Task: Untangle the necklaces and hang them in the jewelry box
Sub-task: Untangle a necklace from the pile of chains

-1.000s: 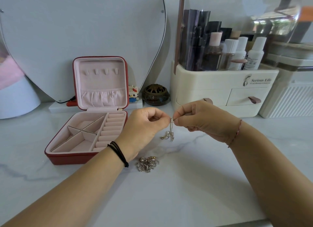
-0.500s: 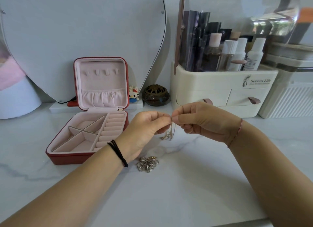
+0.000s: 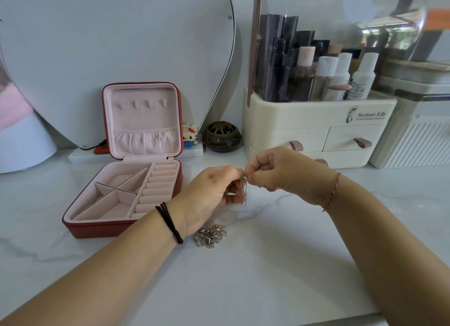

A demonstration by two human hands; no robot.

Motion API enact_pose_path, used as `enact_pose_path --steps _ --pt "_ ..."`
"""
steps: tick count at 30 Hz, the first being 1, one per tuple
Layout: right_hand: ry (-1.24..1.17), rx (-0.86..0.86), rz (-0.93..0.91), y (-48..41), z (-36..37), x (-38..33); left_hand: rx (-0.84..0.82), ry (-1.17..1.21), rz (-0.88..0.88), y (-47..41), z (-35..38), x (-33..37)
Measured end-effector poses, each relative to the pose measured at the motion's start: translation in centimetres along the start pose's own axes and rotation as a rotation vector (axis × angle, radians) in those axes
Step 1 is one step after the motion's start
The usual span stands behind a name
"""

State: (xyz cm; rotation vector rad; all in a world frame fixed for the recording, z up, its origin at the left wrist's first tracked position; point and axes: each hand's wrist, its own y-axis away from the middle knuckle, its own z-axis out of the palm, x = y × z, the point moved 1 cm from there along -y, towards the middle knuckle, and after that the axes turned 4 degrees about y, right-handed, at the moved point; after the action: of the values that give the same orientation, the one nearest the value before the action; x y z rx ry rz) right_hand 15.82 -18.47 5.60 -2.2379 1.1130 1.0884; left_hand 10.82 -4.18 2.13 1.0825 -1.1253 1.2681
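Your left hand (image 3: pixel 209 194) and right hand (image 3: pixel 287 174) pinch a thin silver necklace chain (image 3: pixel 244 192), fingers clamped on it, right of the open red pink-lined jewelry box (image 3: pixel 121 229); a tangled silver necklace heap (image 3: pixel 210 235) lies beside that box.

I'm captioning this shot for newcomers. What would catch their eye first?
Both hands, left hand and right hand, meet mid-frame, pinching a thin chain that dangles above the marble counter. Left stands the open red jewelry box; a tangled heap of necklaces lies below the left hand.
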Motion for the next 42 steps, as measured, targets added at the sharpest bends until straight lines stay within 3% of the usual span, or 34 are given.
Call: enact_pose_path --steps 5,12,16,29,36,42 --pt "-0.040 -0.012 -0.008 0.0 -0.1 -0.1 -0.043 0.111 -0.055 0.0 0.1 0.3" --pt "-0.335 -0.121 0.017 0.0 -0.6 -0.1 0.009 0.048 0.058 0.0 -0.5 0.4" --pt "-0.384 -0.161 0.025 0.0 -0.7 0.1 0.015 0.068 0.092 -0.1 -0.7 0.5" --pt "-0.494 -0.078 0.029 -0.1 -0.7 0.0 -0.152 0.321 -0.064 -0.1 -0.7 0.9" --pt "-0.677 -0.066 0.056 -0.4 -0.9 0.4 0.008 0.179 0.046 -0.2 -1.0 0.6" --pt "-0.765 -0.114 0.060 -0.5 -0.4 0.2 0.002 0.347 0.071 -0.1 -1.0 1.2"
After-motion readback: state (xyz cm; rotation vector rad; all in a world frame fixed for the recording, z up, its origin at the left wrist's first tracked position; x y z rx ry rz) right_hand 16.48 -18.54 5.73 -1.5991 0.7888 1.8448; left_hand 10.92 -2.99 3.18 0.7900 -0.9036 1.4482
